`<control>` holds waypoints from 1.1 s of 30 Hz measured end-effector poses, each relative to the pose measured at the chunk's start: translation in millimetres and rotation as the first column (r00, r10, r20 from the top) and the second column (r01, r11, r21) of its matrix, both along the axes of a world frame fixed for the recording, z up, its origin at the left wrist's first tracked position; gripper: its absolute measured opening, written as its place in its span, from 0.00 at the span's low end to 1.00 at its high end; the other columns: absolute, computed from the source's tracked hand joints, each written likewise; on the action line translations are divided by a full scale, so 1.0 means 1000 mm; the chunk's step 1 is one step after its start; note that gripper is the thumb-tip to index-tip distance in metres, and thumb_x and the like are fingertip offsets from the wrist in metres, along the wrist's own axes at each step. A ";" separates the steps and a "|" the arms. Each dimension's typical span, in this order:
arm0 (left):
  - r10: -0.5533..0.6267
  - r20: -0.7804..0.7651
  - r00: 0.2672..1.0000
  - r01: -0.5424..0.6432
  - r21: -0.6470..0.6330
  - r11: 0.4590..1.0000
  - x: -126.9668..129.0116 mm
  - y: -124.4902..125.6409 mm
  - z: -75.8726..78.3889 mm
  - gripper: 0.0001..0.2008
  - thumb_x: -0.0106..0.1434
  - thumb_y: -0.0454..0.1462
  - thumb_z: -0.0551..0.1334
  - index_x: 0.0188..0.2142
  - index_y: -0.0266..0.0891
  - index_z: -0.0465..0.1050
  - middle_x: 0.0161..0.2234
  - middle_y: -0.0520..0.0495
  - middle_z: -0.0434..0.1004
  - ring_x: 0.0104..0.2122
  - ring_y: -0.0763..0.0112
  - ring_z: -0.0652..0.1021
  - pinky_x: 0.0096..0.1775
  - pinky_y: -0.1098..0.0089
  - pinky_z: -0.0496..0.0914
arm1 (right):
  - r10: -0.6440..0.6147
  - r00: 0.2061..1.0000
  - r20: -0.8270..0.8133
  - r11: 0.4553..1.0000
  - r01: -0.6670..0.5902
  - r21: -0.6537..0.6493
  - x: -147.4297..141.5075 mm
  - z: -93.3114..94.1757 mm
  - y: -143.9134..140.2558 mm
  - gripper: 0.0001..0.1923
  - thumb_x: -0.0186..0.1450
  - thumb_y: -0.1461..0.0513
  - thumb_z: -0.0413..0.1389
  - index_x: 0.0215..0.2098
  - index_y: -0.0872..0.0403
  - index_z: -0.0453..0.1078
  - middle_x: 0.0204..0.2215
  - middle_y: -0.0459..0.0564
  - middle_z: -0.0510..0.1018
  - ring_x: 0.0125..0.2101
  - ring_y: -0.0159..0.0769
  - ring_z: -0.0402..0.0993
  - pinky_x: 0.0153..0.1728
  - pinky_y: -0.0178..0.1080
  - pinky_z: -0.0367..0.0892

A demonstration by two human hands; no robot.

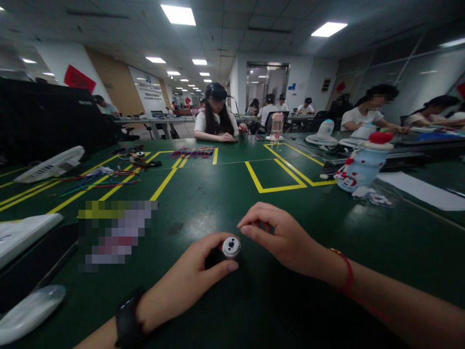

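Plug [231, 246] thing, small and round with a white face and a couple of dark holes in it, sits low in the middle of the frame, just above the green table [218, 194]. My left hand [189, 281] has it pinched between thumb and forefinger, white end pointing up at the camera, and there's a black watch [128, 322] on that wrist. My right hand [281, 237] is right next to it, a bit up and to the right, fingers curled in loosely with thumb and fingertips bunched together. Can't tell if there's anything tiny between them, and it isn't touching the plug as far as I can see. Red string bracelet [347, 274] on that wrist.

Around that: yellow tape lines [276, 182] mark out boxes on the table further up the frame. Left of centre there's a mess of coloured wires [101, 182], and another bundle [192, 153] further back in front of a person [217, 121] sitting across from me with hands resting on the table. A white fan [51, 165] lies at the left edge, another fan [323, 133] stands upper right, and a pale blue bottle [363, 162] with a red top is at the right. A clear cup [276, 127] stands near the middle at the back. More people sit along the right side and in the background.
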State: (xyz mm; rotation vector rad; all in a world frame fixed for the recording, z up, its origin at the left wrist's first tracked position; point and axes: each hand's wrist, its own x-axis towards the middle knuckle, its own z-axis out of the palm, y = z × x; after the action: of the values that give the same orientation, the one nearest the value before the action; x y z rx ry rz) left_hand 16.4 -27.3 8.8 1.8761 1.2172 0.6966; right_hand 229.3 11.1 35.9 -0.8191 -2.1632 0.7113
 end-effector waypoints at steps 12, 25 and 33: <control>0.025 -0.076 0.997 -0.021 0.049 0.999 -0.003 -0.001 -0.007 0.17 0.63 0.44 0.61 0.52 0.53 0.67 0.51 0.53 0.72 0.50 0.61 0.72 0.53 0.62 0.66 | 0.205 0.908 0.366 0.978 -0.172 -0.121 0.028 -0.020 0.013 0.07 0.63 0.64 0.58 0.38 0.51 0.77 0.38 0.48 0.73 0.38 0.34 0.69 0.41 0.37 0.64; 0.004 -0.085 0.996 -0.002 0.018 1.000 -0.005 -0.002 -0.007 0.20 0.65 0.44 0.59 0.56 0.56 0.61 0.57 0.54 0.66 0.55 0.62 0.68 0.58 0.58 0.61 | 0.052 0.982 0.182 0.964 -0.002 -0.265 0.028 -0.015 0.020 0.10 0.66 0.62 0.53 0.40 0.54 0.75 0.37 0.49 0.77 0.37 0.34 0.73 0.38 0.37 0.67; -0.039 -0.069 0.997 0.044 0.077 0.996 -0.003 -0.001 -0.012 0.23 0.66 0.40 0.58 0.59 0.57 0.56 0.60 0.56 0.63 0.58 0.66 0.65 0.61 0.59 0.57 | 0.131 0.990 0.059 0.983 -0.122 -0.140 -0.002 -0.018 -0.007 0.14 0.68 0.66 0.49 0.50 0.51 0.69 0.43 0.48 0.74 0.45 0.32 0.69 0.48 0.37 0.62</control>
State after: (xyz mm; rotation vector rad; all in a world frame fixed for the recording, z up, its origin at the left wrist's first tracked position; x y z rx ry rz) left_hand 13.2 -28.0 -2.8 1.9983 1.2055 0.6720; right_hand 227.7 3.8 18.1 -0.7912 -2.2631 0.9163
